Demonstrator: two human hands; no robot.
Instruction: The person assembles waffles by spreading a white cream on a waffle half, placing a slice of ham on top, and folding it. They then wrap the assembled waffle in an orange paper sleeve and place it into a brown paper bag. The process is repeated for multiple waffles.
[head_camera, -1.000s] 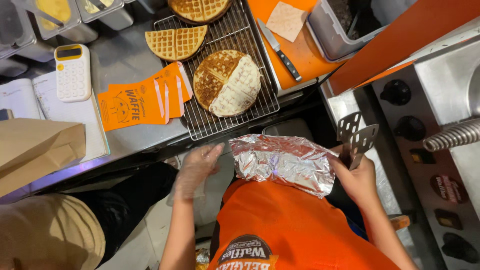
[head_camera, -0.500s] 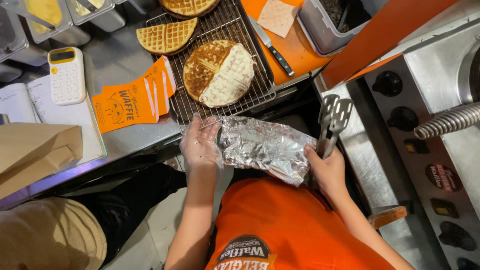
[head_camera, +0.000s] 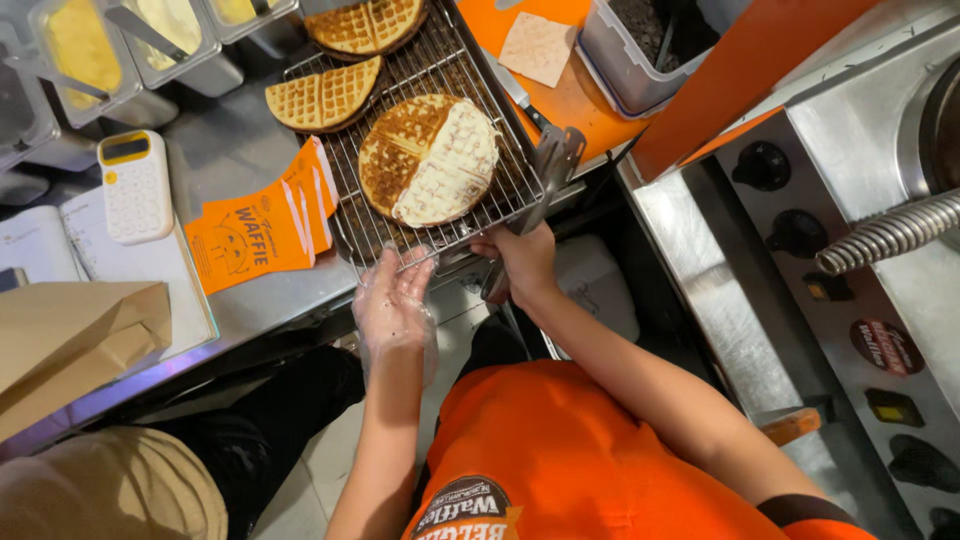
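Observation:
My left hand (head_camera: 395, 300), in a clear plastic glove, is spread with nothing in it at the front edge of the wire rack (head_camera: 500, 120). My right hand (head_camera: 520, 262) grips metal tongs (head_camera: 552, 165), whose tips reach up along the rack's right edge. On the rack lies a round waffle (head_camera: 430, 160) with its right half covered in white spread. Behind it sit a half waffle (head_camera: 322, 95) and another waffle (head_camera: 368, 22). No foil packet is in view.
Orange paper sleeves (head_camera: 262, 228), a white calculator (head_camera: 135, 187) and a brown paper bag (head_camera: 70, 335) lie left on the steel counter. Metal tubs (head_camera: 150, 40) stand behind. An orange board (head_camera: 570, 95) with a knife sits right of the rack. A steel machine with knobs (head_camera: 800, 235) fills the right.
The foil-wrapped packet held in both hands earlier is gone from view. Both hands have risen to the rack's front edge; the left is now spread, the right still holds the tongs.

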